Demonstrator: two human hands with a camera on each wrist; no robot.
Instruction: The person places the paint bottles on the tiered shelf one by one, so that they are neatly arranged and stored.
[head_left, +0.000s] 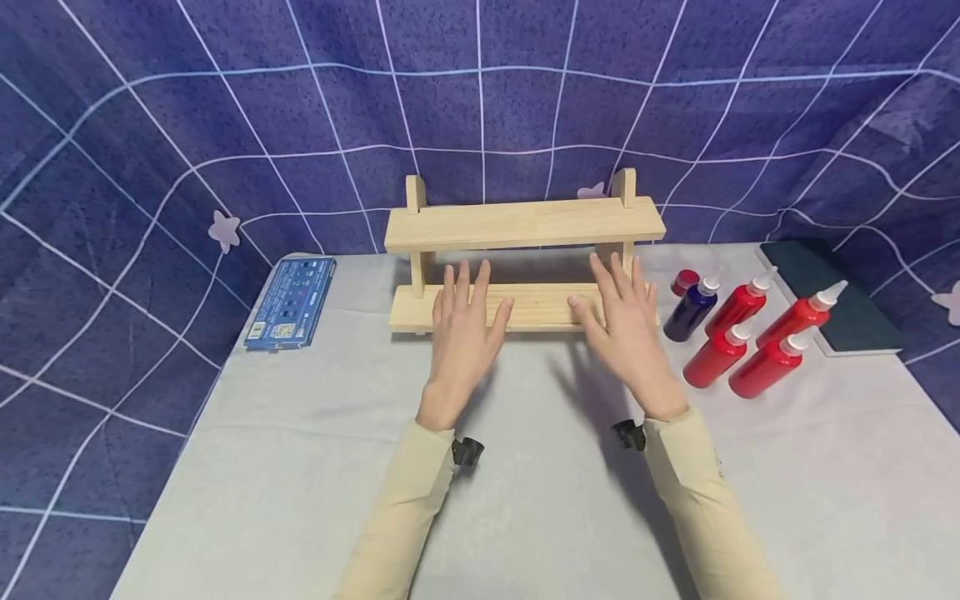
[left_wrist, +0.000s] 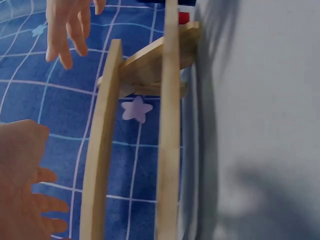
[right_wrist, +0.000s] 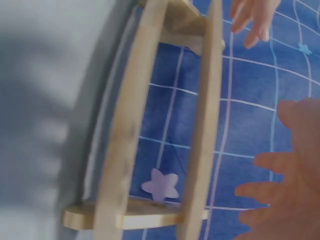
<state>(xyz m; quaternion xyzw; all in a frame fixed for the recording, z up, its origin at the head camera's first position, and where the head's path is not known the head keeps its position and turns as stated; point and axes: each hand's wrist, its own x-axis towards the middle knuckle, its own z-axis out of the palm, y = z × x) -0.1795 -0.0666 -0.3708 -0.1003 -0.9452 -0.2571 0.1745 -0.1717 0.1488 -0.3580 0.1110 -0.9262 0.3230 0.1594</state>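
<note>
Wooden shelf (head_left: 525, 223) stands upright on table (head_left: 300, 483), blue cloth (head_left: 517, 108) behind. L hand (head_left: 465, 337) & R hand (head_left: 626, 329) both flat-ish, fingers spread, at shelf's front, one toward each end; prob. not touching the wood, tho wrist views are blurry. L of shelf: blue box (head_left: 291, 302). R of shelf: red lid (head_left: 684, 282), dark blue bottle (head_left: 690, 312), 4 red bottles (head_left: 716, 358) w/ white tips, dk green book (head_left: 832, 292) farthest out.
</note>
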